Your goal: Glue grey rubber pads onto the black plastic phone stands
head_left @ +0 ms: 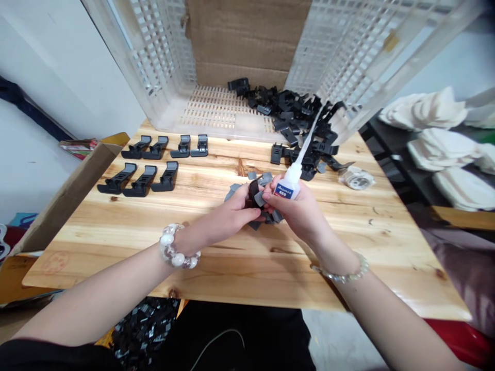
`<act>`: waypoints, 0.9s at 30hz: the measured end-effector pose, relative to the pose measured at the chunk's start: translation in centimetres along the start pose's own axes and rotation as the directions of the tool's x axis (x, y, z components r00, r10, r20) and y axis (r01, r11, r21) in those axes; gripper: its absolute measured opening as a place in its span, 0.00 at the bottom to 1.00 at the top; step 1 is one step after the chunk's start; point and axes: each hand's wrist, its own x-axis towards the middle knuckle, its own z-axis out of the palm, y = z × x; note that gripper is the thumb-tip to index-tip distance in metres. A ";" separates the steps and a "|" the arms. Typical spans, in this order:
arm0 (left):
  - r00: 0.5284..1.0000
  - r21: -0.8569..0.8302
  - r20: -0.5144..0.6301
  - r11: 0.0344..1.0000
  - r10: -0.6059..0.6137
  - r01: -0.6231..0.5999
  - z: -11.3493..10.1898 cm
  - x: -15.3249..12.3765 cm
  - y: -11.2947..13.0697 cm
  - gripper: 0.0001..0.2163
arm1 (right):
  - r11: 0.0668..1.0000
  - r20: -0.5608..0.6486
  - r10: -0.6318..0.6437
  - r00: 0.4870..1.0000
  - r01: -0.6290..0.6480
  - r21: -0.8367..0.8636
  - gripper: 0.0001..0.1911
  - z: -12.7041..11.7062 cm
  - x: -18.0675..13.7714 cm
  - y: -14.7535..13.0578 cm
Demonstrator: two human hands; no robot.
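The left hand (pixel 235 210) is pinching a clip (pixel 254 189); the right hand (pixel 300 210), just beside it, is pinching a pad (pixel 259 199) and gripping a bottle (pixel 289 185).

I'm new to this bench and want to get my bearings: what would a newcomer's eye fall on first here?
Probably the white bottle in the right hand's grip, near the middle, its long spout pointing up before the heap of black parts. That heap lies at the right of the big crate and spills onto the table. Then the seven black parts in two rows, on the table's left.
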 end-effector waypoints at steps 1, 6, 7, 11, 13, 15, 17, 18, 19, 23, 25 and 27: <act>1.000 0.001 -0.004 1.000 0.002 -0.002 0.0 0.0 0.0 0.23 | 1.000 0.002 -0.004 1.000 0.004 0.002 0.16 0.0 0.0 0.0; 1.000 0.035 -0.002 0.999 0.018 -0.018 0.1 0.1 0.0 0.24 | 1.000 -0.010 -0.029 1.000 0.029 -0.004 0.17 0.3 -0.2 0.0; 1.000 0.050 0.004 0.998 0.027 -0.027 0.1 0.1 0.0 0.23 | 0.999 -0.015 -0.035 0.999 0.034 -0.010 0.17 0.4 -0.2 0.0; 0.998 0.102 0.016 0.993 0.055 -0.057 0.0 0.1 -0.1 0.22 | 0.999 -0.040 -0.048 0.998 0.048 -0.005 0.17 0.4 -0.2 0.0; 0.998 0.106 0.017 0.992 0.065 -0.067 0.1 0.0 -0.2 0.23 | 0.999 -0.038 -0.044 0.998 0.045 0.002 0.16 0.2 -0.2 0.0; 0.997 0.115 0.016 0.990 0.076 -0.077 0.1 0.0 -0.2 0.23 | 0.999 -0.032 -0.035 0.999 0.034 -0.003 0.16 0.1 -0.2 0.1; 0.997 0.130 0.014 0.988 0.079 -0.080 0.0 0.0 -0.3 0.23 | 0.999 -0.027 -0.025 0.999 0.024 -0.021 0.16 0.0 -0.2 0.1; 0.997 0.132 0.011 0.988 0.075 -0.076 0.0 0.0 -0.3 0.23 | 0.999 -0.029 -0.022 0.999 0.022 -0.028 0.16 0.0 -0.2 0.1; 0.997 0.134 0.012 0.988 0.071 -0.072 -0.1 0.0 -0.4 0.23 | 0.999 -0.031 -0.021 0.999 0.020 -0.033 0.17 0.0 -0.2 0.1; 0.997 0.154 0.018 0.985 0.073 -0.075 -0.2 0.0 -0.5 0.23 | 0.999 -0.037 -0.029 0.999 0.028 -0.039 0.17 0.3 -0.2 0.0; 0.997 0.166 0.007 0.983 0.078 -0.078 -0.1 -0.1 -0.5 0.23 | 0.998 -0.038 -0.030 0.999 0.028 -0.051 0.17 0.3 -0.1 0.0; 0.997 0.161 -0.004 0.984 0.074 -0.073 0.1 -0.2 -0.5 0.24 | 0.997 -0.044 -0.018 0.999 0.014 -0.078 0.17 0.2 -0.1 0.0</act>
